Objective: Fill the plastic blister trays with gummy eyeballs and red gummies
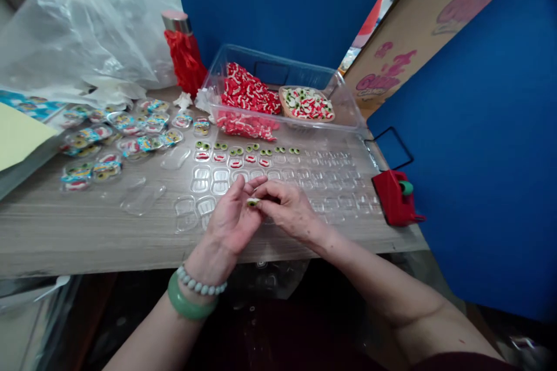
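Note:
My left hand (235, 217) is palm up over the near part of the table, its fingers loosely apart. Above that palm, my right hand (289, 208) pinches a green-and-white eye-shaped gummy (252, 203) between thumb and forefinger. Just beyond my hands, rows of clear plastic blister trays (201, 179) cover the tabletop. In the farthest row, several cups hold a pair of green eye gummies (236, 152), with red-and-white lip gummies (220, 157) below them toward the left. Part of the trays is hidden by my hands.
A clear bin (348, 107) at the back holds red-and-white lip gummies (248, 90) and a bowl of mixed pieces (307, 104). Filled packs (139, 142) lie left. A red tape dispenser (394, 200) stands right, a red-wrapped bottle (185, 58) behind, blue panels (278, 0) around.

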`<act>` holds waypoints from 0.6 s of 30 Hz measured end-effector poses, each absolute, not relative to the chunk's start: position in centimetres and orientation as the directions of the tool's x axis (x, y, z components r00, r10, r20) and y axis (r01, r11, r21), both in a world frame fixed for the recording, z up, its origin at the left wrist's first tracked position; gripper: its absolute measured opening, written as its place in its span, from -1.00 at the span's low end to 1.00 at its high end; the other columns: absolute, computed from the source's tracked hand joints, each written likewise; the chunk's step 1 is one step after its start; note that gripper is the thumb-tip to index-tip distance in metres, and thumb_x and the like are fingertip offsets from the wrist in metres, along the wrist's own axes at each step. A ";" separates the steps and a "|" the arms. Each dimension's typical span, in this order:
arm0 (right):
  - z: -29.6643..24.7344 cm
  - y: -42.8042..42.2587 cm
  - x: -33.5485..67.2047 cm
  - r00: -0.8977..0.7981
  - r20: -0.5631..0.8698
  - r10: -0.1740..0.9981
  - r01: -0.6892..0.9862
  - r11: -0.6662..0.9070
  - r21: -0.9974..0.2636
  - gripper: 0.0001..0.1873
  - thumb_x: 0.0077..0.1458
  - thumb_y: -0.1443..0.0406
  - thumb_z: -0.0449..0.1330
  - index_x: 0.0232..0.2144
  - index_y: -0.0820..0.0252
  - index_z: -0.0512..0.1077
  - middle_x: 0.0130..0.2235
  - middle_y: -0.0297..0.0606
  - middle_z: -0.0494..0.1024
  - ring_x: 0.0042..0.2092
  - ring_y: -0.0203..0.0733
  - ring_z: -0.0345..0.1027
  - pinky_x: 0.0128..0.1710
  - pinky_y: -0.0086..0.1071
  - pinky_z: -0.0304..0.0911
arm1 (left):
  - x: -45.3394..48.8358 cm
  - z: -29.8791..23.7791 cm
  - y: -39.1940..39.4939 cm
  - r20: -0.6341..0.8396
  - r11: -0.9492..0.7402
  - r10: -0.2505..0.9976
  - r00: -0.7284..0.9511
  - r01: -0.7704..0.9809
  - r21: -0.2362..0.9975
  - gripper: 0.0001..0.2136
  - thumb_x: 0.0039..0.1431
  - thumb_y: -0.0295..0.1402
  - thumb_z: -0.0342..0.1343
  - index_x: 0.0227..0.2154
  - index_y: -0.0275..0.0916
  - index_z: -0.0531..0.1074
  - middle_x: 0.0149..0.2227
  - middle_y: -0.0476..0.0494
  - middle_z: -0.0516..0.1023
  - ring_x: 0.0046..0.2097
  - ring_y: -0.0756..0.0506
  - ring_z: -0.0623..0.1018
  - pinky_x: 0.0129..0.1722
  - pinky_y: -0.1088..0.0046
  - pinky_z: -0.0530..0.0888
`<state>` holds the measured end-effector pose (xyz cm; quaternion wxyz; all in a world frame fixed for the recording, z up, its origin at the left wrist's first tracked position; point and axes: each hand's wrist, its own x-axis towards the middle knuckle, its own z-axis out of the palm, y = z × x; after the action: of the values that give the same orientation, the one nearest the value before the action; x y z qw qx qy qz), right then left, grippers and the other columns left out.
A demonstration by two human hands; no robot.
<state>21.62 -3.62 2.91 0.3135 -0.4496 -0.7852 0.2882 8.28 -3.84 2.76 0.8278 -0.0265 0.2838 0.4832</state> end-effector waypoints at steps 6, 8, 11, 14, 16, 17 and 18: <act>2.1 -4.2 23.0 -0.506 0.285 0.814 0.692 0.581 -0.428 -0.82 0.17 0.45 0.08 -0.35 0.22 0.47 -0.34 -0.27 0.48 -0.29 -0.24 0.32 -0.26 -0.40 0.21 | 8.9 1.4 -5.0 -0.603 0.557 0.731 0.321 -0.791 0.254 -0.75 0.29 -0.65 -0.05 -0.42 -0.37 0.49 -0.40 -0.14 0.56 -0.38 0.03 0.56 -0.32 0.55 0.57; 1.9 -4.5 23.2 -0.494 0.313 0.811 0.750 0.580 -0.318 -0.82 0.20 0.43 0.06 -0.32 0.22 0.48 -0.33 -0.24 0.47 -0.29 -0.22 0.30 -0.27 -0.38 0.19 | 9.0 1.2 -5.1 -0.618 0.559 0.727 0.298 -0.779 0.283 -0.75 0.26 -0.68 -0.04 -0.42 -0.39 0.51 -0.40 -0.16 0.58 -0.38 0.02 0.58 -0.33 0.53 0.59; 2.0 -4.5 23.4 -0.497 0.361 0.789 0.782 0.588 -0.208 -0.82 0.22 0.39 0.07 -0.35 0.22 0.47 -0.32 -0.20 0.47 -0.28 -0.18 0.29 -0.27 -0.35 0.17 | 8.8 0.6 -5.2 -0.571 0.568 0.762 0.305 -0.738 0.364 -0.84 0.21 -0.65 0.08 -0.40 -0.40 0.54 -0.36 -0.18 0.60 -0.35 -0.04 0.60 -0.31 0.43 0.63; 2.2 -4.2 23.9 -0.567 0.307 0.764 0.732 0.639 -0.238 -0.83 0.23 0.36 0.08 -0.37 0.23 0.45 -0.32 -0.20 0.48 -0.28 -0.18 0.30 -0.27 -0.35 0.19 | 8.5 0.0 -5.2 -0.558 0.605 0.761 0.332 -0.674 0.424 -0.90 0.16 -0.63 0.16 -0.41 -0.38 0.54 -0.41 -0.14 0.58 -0.42 -0.03 0.59 -0.41 0.45 0.63; 2.2 -3.9 24.4 -0.558 0.250 0.791 0.678 0.608 -0.412 -0.84 0.23 0.39 0.08 -0.34 0.22 0.46 -0.31 -0.24 0.50 -0.27 -0.23 0.33 -0.25 -0.40 0.22 | 8.3 -0.1 -5.0 -0.590 0.641 0.736 0.332 -0.624 0.448 -0.88 0.14 -0.66 0.15 -0.41 -0.38 0.53 -0.46 -0.12 0.56 -0.48 -0.02 0.58 -0.48 0.51 0.61; 2.2 -3.7 24.6 -0.531 0.225 0.817 0.649 0.563 -0.512 -0.84 0.22 0.42 0.08 -0.32 0.20 0.47 -0.29 -0.27 0.51 -0.26 -0.27 0.35 -0.23 -0.42 0.24 | 8.3 -0.1 -4.8 -0.605 0.658 0.724 0.332 -0.598 0.458 -0.87 0.14 -0.68 0.13 -0.40 -0.38 0.53 -0.47 -0.13 0.56 -0.49 -0.02 0.58 -0.51 0.53 0.59; 2.2 -3.5 25.0 -0.500 0.208 0.841 0.618 0.514 -0.594 -0.84 0.20 0.44 0.10 -0.31 0.19 0.48 -0.28 -0.29 0.52 -0.24 -0.29 0.38 -0.21 -0.44 0.26 | 8.4 0.0 -4.6 -0.615 0.670 0.715 0.331 -0.576 0.468 -0.85 0.15 -0.69 0.11 -0.40 -0.38 0.52 -0.48 -0.14 0.56 -0.50 -0.03 0.58 -0.53 0.55 0.58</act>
<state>24.96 -3.46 2.17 0.2438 -0.4368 -0.8353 0.2284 8.42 -4.61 0.04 0.8117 0.0827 0.4195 0.3978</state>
